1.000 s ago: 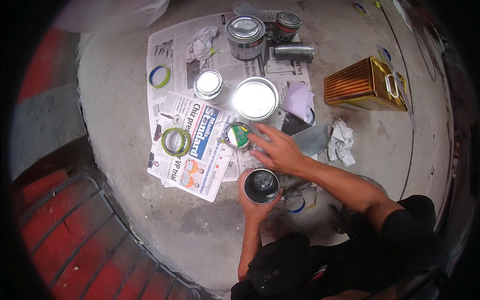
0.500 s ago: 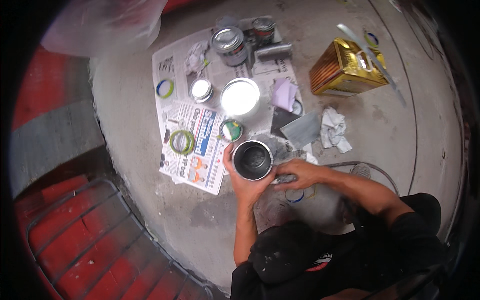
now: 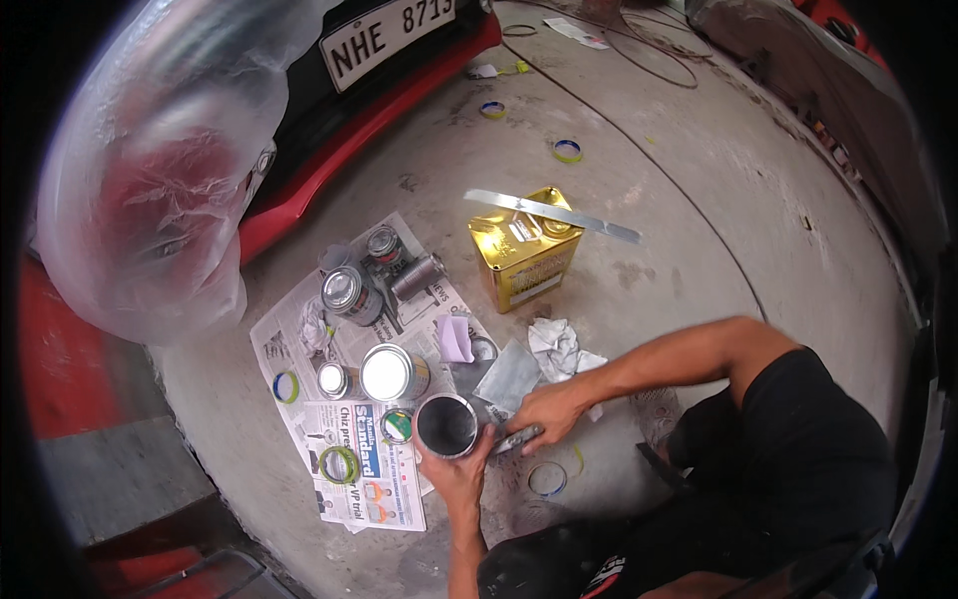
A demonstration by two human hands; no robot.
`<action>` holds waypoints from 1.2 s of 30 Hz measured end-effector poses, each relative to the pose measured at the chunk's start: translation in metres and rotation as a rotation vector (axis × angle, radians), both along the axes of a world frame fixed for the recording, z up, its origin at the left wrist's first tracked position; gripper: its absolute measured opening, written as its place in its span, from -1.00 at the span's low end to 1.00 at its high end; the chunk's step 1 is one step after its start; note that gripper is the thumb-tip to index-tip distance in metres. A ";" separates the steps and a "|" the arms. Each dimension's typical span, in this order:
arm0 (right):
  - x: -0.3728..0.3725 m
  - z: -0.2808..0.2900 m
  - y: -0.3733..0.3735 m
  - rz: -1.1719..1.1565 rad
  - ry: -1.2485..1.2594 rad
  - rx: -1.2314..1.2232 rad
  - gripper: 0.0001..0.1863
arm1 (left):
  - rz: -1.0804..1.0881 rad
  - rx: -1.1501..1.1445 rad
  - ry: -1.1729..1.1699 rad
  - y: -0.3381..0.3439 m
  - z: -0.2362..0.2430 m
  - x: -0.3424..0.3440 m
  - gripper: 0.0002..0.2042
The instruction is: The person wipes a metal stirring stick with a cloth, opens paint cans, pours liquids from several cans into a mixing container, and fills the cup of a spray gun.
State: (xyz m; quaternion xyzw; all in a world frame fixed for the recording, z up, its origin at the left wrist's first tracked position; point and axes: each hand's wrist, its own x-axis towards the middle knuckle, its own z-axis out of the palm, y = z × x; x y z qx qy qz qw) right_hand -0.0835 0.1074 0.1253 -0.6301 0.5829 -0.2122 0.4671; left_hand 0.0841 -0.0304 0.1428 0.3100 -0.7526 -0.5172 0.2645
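My left hand (image 3: 457, 471) grips an open round metal can (image 3: 446, 424) with a dark inside, held just above the concrete at the edge of a spread newspaper (image 3: 371, 491). To the can's right, my right hand (image 3: 551, 407) is closed on a small grey metal tool (image 3: 517, 437) whose tip lies close beside the can. A grey sheet (image 3: 509, 375) lies just above that hand. A small green lid (image 3: 397, 426) sits directly left of the can.
On the newspaper stand a white-lidded can (image 3: 389, 372), a small lid (image 3: 332, 379), further cans (image 3: 346, 290) and a green tape roll (image 3: 339, 464). A gold tin (image 3: 519, 268) carries a metal strip (image 3: 554, 212). A white rag (image 3: 557, 344) and plastic-wrapped red bumper (image 3: 150, 190) are nearby.
My right hand pulled back from the green lid and closed on the tool beside the can. The view swung up, so the bumper and gold tin now sit higher.
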 end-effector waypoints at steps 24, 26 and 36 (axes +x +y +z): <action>-0.039 0.000 0.094 -0.546 -0.108 -0.183 -0.52 | -0.253 0.082 0.213 0.001 -0.039 -0.079 -0.25; -0.047 0.007 0.075 -0.578 -0.079 -0.232 -0.51 | -0.133 0.064 -0.059 -0.017 -0.043 -0.076 -0.48; -0.066 0.024 0.041 -0.842 -0.078 -0.399 -0.48 | -0.352 1.644 0.359 0.151 -0.132 -0.101 -0.64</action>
